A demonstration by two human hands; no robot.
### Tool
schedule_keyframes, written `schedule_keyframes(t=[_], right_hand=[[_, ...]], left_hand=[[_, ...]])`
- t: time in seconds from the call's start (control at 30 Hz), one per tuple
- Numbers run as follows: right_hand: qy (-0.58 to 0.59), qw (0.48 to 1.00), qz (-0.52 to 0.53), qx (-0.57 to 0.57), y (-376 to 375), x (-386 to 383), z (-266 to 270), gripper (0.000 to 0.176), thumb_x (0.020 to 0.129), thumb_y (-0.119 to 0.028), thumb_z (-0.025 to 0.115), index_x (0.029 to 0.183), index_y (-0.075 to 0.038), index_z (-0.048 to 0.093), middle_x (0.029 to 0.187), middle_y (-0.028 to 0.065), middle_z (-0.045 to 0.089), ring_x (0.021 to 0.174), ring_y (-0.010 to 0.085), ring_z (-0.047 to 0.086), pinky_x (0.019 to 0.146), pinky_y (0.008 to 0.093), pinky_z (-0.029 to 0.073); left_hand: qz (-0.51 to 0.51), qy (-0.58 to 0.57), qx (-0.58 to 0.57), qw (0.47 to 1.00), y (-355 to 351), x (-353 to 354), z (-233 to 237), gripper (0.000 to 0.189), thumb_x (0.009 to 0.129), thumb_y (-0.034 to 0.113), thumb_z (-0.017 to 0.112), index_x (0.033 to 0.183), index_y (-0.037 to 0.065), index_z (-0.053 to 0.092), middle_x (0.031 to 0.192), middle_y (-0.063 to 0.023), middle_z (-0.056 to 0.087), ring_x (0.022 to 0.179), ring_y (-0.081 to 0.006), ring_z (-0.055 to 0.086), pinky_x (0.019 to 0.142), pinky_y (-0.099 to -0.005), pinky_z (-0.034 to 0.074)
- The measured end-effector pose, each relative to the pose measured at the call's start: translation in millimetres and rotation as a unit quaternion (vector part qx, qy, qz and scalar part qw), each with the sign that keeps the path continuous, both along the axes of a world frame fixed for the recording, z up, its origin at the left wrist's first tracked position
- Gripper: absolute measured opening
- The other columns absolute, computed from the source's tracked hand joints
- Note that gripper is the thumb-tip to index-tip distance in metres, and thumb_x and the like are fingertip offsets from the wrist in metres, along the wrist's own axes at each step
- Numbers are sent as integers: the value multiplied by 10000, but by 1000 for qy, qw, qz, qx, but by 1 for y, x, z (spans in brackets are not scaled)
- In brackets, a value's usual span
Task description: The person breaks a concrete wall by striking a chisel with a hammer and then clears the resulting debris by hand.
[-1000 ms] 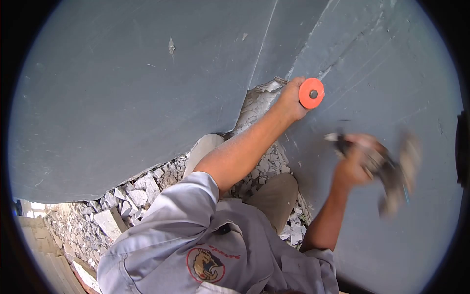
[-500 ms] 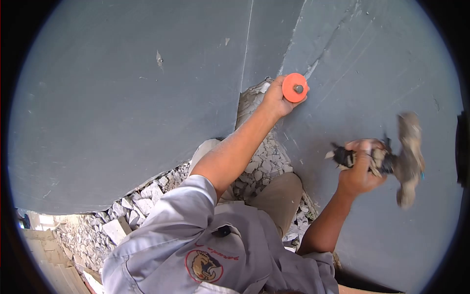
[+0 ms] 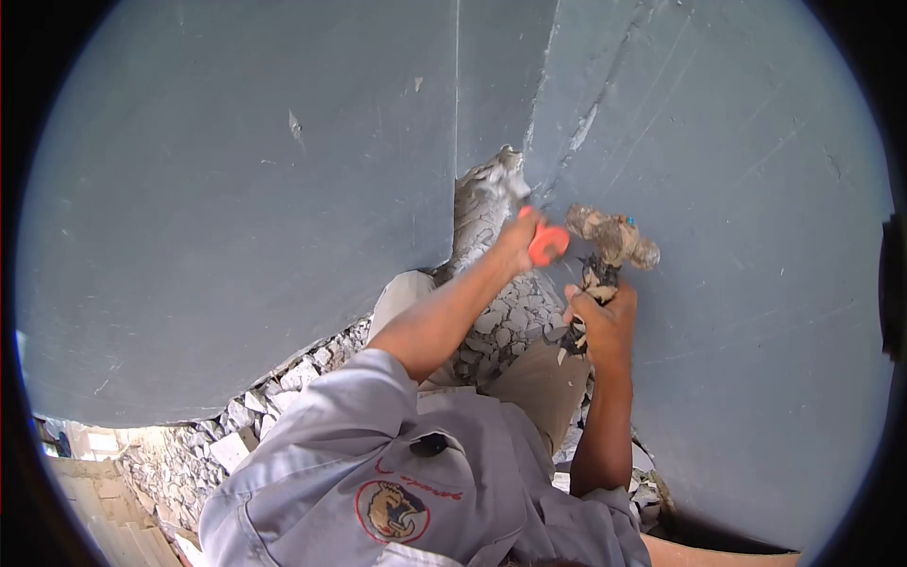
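Observation:
My left hand is closed around a chisel with a round orange hand guard, slightly blurred by motion. The chisel's tip is hidden. Close on its right, a hammer with a rough, dirt-caked head is gripped in my right hand. Ragged black and tan wrapping covers the hammer's handle. Between the hammer head and the orange guard a small gap shows. Both tools are in front of the broken gap in the grey wall, where rough pale material is exposed.
Broken rubble lies around my legs and stretches to the lower left. A large smooth grey panel fills the left side, its lower edge above the rubble. Pale planks or blocks sit at the bottom left.
My left hand has drawn the chisel down and slightly left, and its guard has tilted. The hammer has swung from the far right to beside the chisel, its head now pointing upward.

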State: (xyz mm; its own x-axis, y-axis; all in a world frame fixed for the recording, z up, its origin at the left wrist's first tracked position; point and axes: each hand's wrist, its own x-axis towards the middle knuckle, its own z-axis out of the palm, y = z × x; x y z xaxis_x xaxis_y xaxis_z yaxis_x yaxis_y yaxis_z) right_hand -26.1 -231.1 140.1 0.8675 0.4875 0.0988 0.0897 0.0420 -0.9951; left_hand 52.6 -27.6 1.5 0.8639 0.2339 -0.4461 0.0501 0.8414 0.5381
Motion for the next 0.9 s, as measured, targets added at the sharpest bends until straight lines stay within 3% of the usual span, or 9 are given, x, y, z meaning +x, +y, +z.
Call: schedule_keyframes(t=[0.07, 0.13, 0.2, 0.27, 0.4, 0.5, 0.67, 0.83, 0.9], right_hand=[[-22, 999, -17, -28, -16, -1, -7, 127, 795, 3, 700, 852, 18, 587, 681, 44, 596, 527, 122, 554, 497, 278, 439], [-24, 999, -33, -36, -31, -3, -12, 150, 795, -18, 716, 867, 25, 592, 693, 42, 611, 536, 115, 570, 505, 267, 447], [-25, 998, -52, -32, -41, -4, -15, 155, 799, -18, 717, 873, 23, 587, 699, 39, 609, 544, 116, 574, 518, 267, 451], [-27, 997, -70, -13, -46, -6, -15, 144, 807, 2, 702, 870, 11, 573, 700, 35, 589, 551, 126, 566, 536, 276, 451], [-63, 988, -123, 70, -45, -8, -16, 163, 820, 5, 684, 925, 19, 560, 734, 53, 594, 580, 139, 586, 563, 277, 463], [-62, 983, -142, 101, -43, -7, -22, 166, 834, 3, 670, 947, 20, 550, 767, 68, 596, 605, 153, 599, 584, 292, 480], [-94, 971, -182, 121, -50, -10, 5, 138, 844, 15, 634, 948, 18, 543, 795, 92, 589, 621, 175, 592, 609, 327, 507], [-333, 898, -137, 255, -63, -3, 76, 61, 876, 4, 555, 910, -8, 506, 757, 108, 540, 657, 230, 579, 701, 446, 534], [-419, 832, -169, 321, -66, 8, 90, 164, 894, -38, 600, 909, -28, 437, 776, 135, 531, 629, 232, 568, 673, 447, 552]], left_hand=[[21, 77, -149, 986, -27, -37, -6, 81, 934, 101, 479, 979, 45, 517, 901, -139, 592, 662, -251, 602, 433, -414, 511], [-19, 56, -150, 987, -42, -64, -53, 67, 927, 79, 488, 987, 51, 499, 914, -153, 586, 661, -264, 590, 408, -407, 494], [-56, 50, -112, 991, -44, -69, -62, 46, 926, 70, 486, 968, 53, 490, 950, -174, 598, 718, -290, 614, 441, -408, 517], [-85, 60, -35, 994, -41, -69, -31, 28, 932, 74, 474, 924, 51, 489, 1010, -200, 628, 832, -328, 672, 529, -418, 580], [-36, -45, -61, 996, -22, -41, 14, 61, 954, 79, 479, 1009, 55, 468, 1089, -234, 642, 831, -319, 680, 521, -416, 591], [-81, -85, -36, 992, -11, -42, 50, 89, 973, 87, 476, 1055, 66, 448, 1066, -225, 646, 853, -311, 683, 656, -435, 623], [-41, -133, -35, 990, -18, -26, 92, 93, 982, 96, 485, 1061, 79, 439, 1019, -208, 633, 843, -316, 685, 804, -445, 613], [-16, -142, -51, 988, -15, -15, 137, 95, 972, 98, 483, 1046, 41, 461, 982, -200, 599, 887, -339, 672, 818, -470, 599], [0, -138, -73, 988, -17, 0, 145, 113, 960, 87, 484, 1044, 14, 467, 977, -209, 596, 919, -348, 663, 832, -480, 590]])
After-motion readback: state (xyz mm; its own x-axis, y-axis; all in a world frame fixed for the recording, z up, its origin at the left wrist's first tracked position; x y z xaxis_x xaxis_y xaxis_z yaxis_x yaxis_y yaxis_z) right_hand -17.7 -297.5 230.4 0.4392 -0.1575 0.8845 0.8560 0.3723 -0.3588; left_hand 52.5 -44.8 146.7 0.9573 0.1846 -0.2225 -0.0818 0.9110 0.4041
